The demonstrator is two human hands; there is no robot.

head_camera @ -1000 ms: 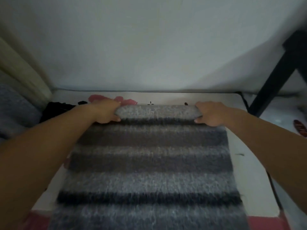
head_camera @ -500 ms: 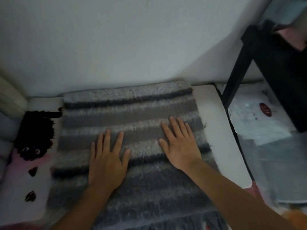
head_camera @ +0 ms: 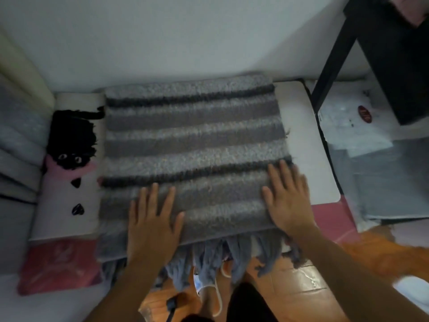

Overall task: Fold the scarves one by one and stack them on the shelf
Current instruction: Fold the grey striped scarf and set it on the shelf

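Both hands, left (head_camera: 152, 225) and right (head_camera: 287, 201), press flat on the scarf (head_camera: 192, 140), fringe toward the person.

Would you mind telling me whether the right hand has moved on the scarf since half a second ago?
Yes. The right hand has slid outward to the right edge of the scarf and back toward its fringed end, away from the wall.
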